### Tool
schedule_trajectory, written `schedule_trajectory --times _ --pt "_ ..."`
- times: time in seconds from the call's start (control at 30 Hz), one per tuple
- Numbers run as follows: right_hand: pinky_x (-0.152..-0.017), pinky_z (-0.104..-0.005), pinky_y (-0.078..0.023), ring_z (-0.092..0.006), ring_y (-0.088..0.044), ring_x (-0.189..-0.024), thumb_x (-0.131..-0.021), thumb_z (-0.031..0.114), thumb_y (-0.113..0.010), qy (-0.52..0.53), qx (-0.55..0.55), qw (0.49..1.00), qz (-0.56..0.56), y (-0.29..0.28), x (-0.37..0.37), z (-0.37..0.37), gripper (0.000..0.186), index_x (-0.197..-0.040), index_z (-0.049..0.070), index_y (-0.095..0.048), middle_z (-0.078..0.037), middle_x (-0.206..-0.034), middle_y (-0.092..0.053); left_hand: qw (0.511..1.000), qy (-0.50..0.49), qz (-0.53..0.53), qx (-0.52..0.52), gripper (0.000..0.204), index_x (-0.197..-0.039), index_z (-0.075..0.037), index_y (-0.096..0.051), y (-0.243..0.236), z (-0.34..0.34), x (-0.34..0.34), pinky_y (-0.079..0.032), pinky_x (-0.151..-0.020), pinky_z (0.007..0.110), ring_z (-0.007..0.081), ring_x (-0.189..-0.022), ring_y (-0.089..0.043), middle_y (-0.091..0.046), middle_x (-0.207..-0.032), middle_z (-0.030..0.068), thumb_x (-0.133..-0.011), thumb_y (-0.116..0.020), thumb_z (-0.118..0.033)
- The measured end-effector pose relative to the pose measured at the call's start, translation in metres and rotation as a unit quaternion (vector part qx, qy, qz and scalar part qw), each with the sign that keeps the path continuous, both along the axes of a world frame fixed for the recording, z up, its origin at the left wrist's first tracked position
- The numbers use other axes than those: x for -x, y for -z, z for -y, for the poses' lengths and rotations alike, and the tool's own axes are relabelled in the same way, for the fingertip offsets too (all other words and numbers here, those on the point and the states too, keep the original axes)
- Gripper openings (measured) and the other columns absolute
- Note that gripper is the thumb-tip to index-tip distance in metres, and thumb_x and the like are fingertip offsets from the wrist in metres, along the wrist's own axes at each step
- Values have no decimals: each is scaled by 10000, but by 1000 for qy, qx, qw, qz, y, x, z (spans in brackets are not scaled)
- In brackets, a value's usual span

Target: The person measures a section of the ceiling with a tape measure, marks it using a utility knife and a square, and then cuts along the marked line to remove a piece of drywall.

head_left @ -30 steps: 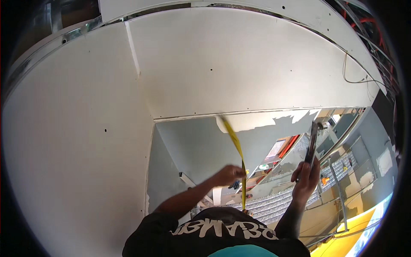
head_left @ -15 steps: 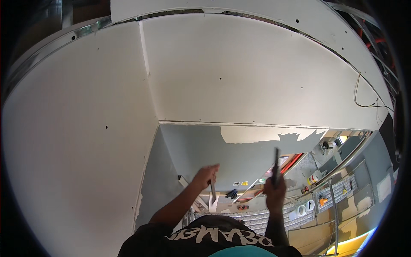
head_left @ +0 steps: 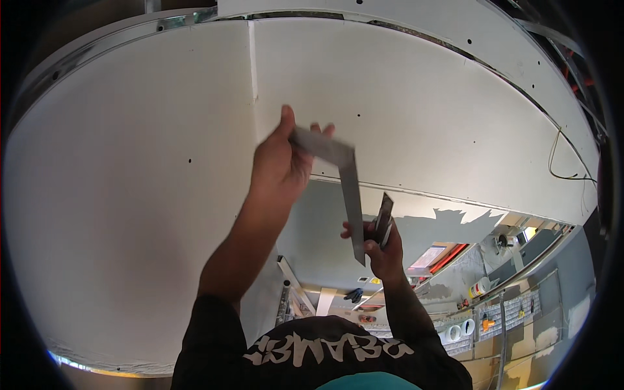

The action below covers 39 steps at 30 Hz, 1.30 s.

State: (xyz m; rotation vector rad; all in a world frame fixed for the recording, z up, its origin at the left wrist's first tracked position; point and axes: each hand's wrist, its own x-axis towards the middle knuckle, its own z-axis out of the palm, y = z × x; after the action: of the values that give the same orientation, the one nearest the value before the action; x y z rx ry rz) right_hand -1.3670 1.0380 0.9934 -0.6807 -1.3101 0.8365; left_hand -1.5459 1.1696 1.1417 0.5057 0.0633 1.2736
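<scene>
My left hand [head_left: 283,159] is raised in front of the white boards, thumb and fingers closed on a grey bent strip [head_left: 351,201]. The flat strip turns at a sharp crease, and its longer leg hangs down toward my other hand; whether it is metal or tape I cannot tell. My right hand [head_left: 385,250] grips a dark knife-like tool with a slanted tip [head_left: 385,211], pointing up. The strip's lower end passes in front of the right fingers; I cannot tell if they touch it.
White boards [head_left: 390,78] meet at a seam [head_left: 253,62]. Below is a grey wall [head_left: 312,227] with ragged pale patches. A loose cable [head_left: 552,156] hangs at right. Lower down are white buckets [head_left: 455,331], a metal rail [head_left: 502,338] and dark gloves [head_left: 353,295].
My left hand has risen with the strip, whose crease now shows in front of the boards. My right hand has shifted left and nearer the strip, still with the dark tool.
</scene>
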Motion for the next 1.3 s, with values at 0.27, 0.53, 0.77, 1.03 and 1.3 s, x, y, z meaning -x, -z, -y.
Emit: schedule_trajectory --times 0.27,0.53,0.77,1.03,1.3 --pt "-861 -368 -589 -258 -740 -941 -981 22 -612 65 -152 986 -24 -121 41 -42 268 -1171 -46 -436 -216 -1140 -713 711 -588 -246 -297 604 -1408 -23 -490 -103 -3 19 -418 -1103 481 334 -1278 -543 -584 -1368 142 -898 -766 -191" --pt "-848 -367 -558 -253 -738 -928 -957 106 -683 42 -212 976 -40 -222 79 -96 192 -1022 -14 -547 -188 -1089 -731 253 -650 -528 -484 669 -1448 -20 -495 -227 -27 38 -271 -1196 530 421 -1404 -424 -496 -1463 266 -1006 -534 -520" --pt "-769 -312 -558 -188 -711 -855 -952 88 -703 77 -239 963 -102 -229 89 -150 203 -1025 -2 -535 -114 -944 -708 195 -660 -489 -536 645 -1424 -50 -548 -260 -64 43 -323 -1146 529 415 -1365 -458 -518 -1446 255 -989 -557 -526" --pt "-604 -246 -449 -57 -506 -657 -926 134 -758 198 -227 950 -77 -226 84 -159 213 -982 33 -578 24 -747 -581 290 -713 -415 -485 559 -1263 -92 -672 -252 -77 41 -368 -1071 487 347 -1226 -547 -674 -1229 144 -850 -774 -454" --pt "-589 -258 -435 -50 -500 -645 -928 133 -750 209 -185 959 -39 -223 87 -151 214 -1045 22 -608 24 -736 -591 268 -702 -360 -553 467 -1174 -91 -727 -246 -85 50 -359 -1064 484 340 -1201 -567 -699 -1198 130 -824 -796 -392"
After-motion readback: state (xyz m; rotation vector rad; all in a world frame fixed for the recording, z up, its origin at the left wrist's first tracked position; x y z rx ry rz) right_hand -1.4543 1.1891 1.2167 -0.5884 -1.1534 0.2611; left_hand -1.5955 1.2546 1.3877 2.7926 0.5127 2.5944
